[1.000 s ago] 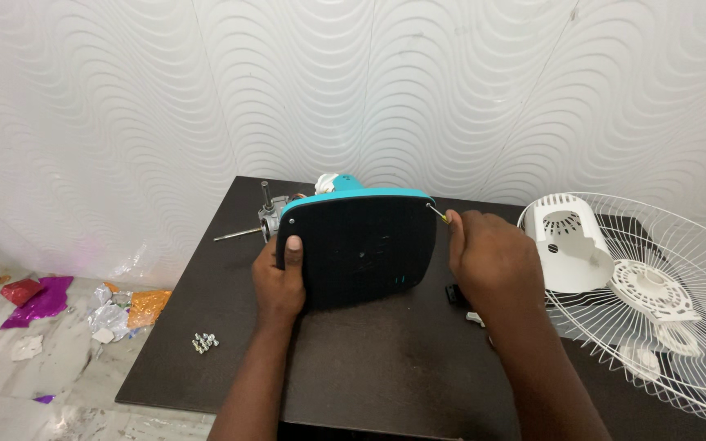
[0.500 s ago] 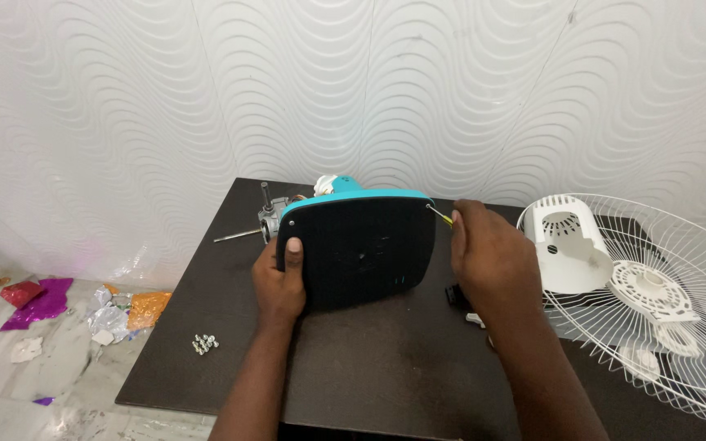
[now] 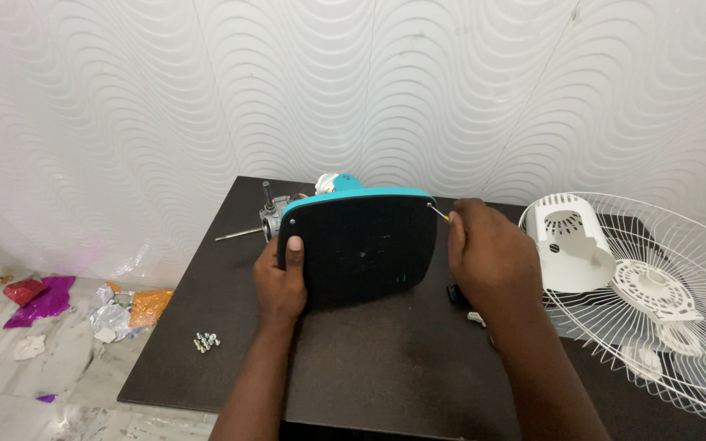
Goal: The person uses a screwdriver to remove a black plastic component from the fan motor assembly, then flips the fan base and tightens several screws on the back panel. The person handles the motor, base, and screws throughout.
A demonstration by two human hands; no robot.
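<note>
**Fan base held on edge, screwdriver at its upper right corner**

Floor, far left: crumpled foil scraps in purple, red and orange (image 3: 51, 298) lie beside the dark rectangular surface (image 3: 369, 376). On the surface near its left front corner sits a small cluster of pale metal screws (image 3: 205, 341).

Left hand (image 3: 281, 282): its fingers are closed on the left edge of the teal-rimmed, black-faced fan base (image 3: 359, 249), thumb pressed flat on the black underside. The base stands on edge at mid-surface, its black face turned toward the camera and its teal top side toward the wall. Its long axis runs left to right, roughly parallel to the wall. Behind its upper left corner a grey metal motor with a protruding shaft (image 3: 267, 216) points out to the left.

Right hand (image 3: 488, 261): the fingers are curled tight around a thin screwdriver with a yellowish collar (image 3: 440, 213). Its tip meets the base's upper right corner. Against the view a second ago, this hand has shifted slightly and the tool sits closer into that corner, while the base and left hand have hardly moved. Judged from this, work on the corner fastening is under way, not finished.

Far right: a white plastic motor housing (image 3: 569, 245) rests on a white wire fan guard (image 3: 680, 327).
</note>
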